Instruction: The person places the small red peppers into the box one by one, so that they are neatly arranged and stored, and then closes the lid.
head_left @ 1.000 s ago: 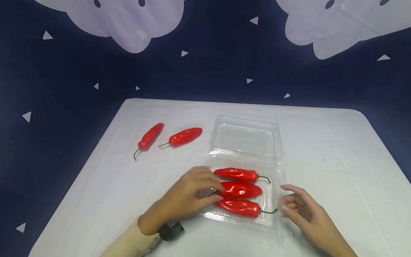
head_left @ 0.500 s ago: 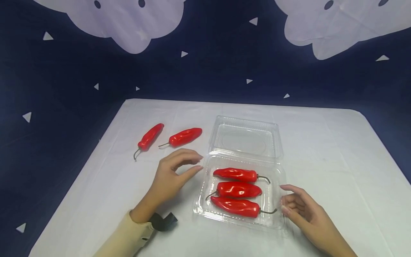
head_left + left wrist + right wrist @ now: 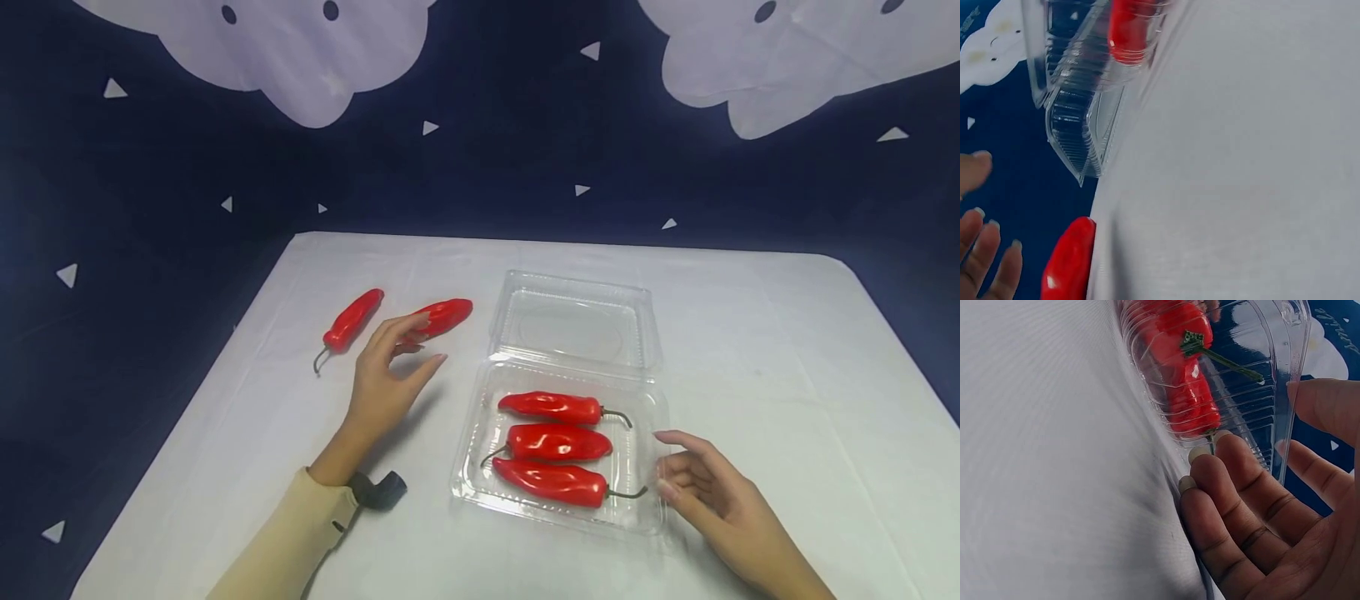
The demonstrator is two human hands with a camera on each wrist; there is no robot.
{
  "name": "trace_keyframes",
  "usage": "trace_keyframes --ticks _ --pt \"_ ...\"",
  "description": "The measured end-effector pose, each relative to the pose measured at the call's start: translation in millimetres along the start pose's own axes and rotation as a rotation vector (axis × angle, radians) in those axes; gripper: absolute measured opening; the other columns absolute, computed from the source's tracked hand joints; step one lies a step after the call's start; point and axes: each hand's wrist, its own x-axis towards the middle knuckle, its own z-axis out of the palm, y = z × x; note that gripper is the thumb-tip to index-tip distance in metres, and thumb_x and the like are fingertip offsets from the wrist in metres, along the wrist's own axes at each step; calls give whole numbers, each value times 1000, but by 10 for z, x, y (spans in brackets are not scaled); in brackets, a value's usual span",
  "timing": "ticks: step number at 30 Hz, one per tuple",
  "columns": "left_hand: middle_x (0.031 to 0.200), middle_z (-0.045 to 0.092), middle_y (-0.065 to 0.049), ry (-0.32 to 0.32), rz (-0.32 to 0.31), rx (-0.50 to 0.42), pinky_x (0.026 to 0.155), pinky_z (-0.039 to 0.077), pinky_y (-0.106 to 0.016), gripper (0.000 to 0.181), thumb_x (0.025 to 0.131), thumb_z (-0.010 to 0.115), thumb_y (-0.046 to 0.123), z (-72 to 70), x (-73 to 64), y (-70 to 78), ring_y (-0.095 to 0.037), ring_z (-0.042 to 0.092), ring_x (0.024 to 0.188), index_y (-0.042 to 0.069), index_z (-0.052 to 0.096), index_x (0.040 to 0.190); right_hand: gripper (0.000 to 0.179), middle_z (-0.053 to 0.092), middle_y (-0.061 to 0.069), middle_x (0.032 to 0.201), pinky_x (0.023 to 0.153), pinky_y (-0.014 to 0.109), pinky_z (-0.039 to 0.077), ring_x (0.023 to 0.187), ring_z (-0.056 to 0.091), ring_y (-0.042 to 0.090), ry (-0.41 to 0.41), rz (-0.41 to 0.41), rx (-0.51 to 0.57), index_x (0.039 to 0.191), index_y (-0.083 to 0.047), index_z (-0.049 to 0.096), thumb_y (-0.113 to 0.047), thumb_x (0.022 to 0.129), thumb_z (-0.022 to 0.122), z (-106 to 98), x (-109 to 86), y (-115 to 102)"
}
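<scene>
My left hand (image 3: pixel 386 375) reaches over a red chili pepper (image 3: pixel 450 315), fingers spread and thumb apart; the fingers hide its stem end. In the left wrist view this pepper (image 3: pixel 1069 262) lies below the fingertips. Another red chili pepper (image 3: pixel 352 321) is just to the left. Beside the right edge of a clear plastic clamshell box (image 3: pixel 480 492), my right hand (image 3: pixel 716 500) rests with loosely bent fingers. The right wrist view has its fingertips (image 3: pixel 1200 456) at the box's side wall and its thumb at the rim. Three red chili peppers (image 3: pixel 558 442) lie side by side in the box.
The box's lid (image 3: pixel 573 325) is folded back flat, away from me. Everything lies on a white-covered table (image 3: pixel 787 350). A dark blue backdrop (image 3: pixel 495 175) with white clouds and triangles stands behind it. A black strap (image 3: pixel 382 490) sits on the left wrist.
My left hand has let go of the middle pepper in the box and moved left and away from me, over a pepper on the table. The right hand stays at the box's edge.
</scene>
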Motion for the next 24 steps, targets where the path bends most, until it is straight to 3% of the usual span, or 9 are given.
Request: trace_keyframes --ticks 7,16,19,24 --pt "128 64 1 11 21 99 93 57 -42 56 83 86 11 3 53 -183 -15 62 116 15 64 134 54 69 1 105 80 20 56 88 70 15 15 7 -26 145 -11 49 0 96 68 1 -12 -25" --pt "140 58 -1 100 -39 73 99 53 -52 54 82 87 10 -60 174 -410 -19 47 136 12 67 132 54 69 1 104 79 20 56 87 69 14 23 8 -47 146 -13 49 -3 97 68 6 -2 -61" --pt "140 59 0 79 -80 78 98 54 -51 51 83 86 13 -69 195 -461 -19 49 135 14 68 130 54 69 0 104 79 21 56 87 69 14 24 16 -50 146 -15 49 -4 97 68 6 1 -55" --pt "140 57 2 -14 -185 92 100 54 -46 50 83 87 16 -72 209 -508 -20 53 131 19 69 130 54 69 -1 104 79 21 57 87 69 13 32 4 -55 146 -15 49 -3 97 68 18 0 -67"
